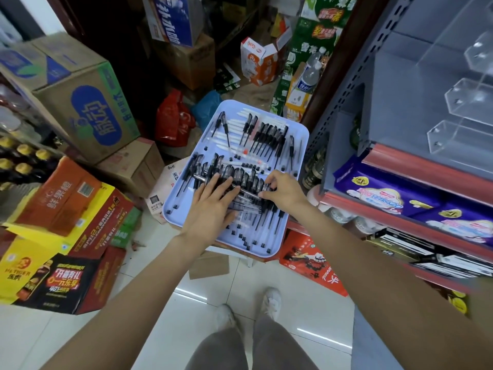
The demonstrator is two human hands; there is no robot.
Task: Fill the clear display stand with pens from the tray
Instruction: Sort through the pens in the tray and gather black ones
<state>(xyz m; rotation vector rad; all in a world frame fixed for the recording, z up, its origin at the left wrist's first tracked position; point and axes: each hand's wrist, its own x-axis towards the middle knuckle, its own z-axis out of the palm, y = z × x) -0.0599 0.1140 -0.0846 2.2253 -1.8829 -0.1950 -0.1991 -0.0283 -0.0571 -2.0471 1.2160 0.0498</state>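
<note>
A pale blue tray [300, 140] sits in front of me with several black-capped pens [269, 140] and loose caps scattered over it. My left hand [210, 206] lies flat on a heap of pens [240, 180] in the tray's near half, fingers straight and spread. My right hand [282, 188] rests at the heap's right side with fingers curled, pinching the ends of some pens. The clear display stand [458, 134] with its empty tiered pockets stands on the grey shelf at the upper right.
A grey and red shelf unit [400, 161] with purple packets fills the right side. Cardboard boxes [88, 102] and drink cartons [66, 209] crowd the left and back. White tiled floor [165, 316] lies below, with my legs and shoes on it.
</note>
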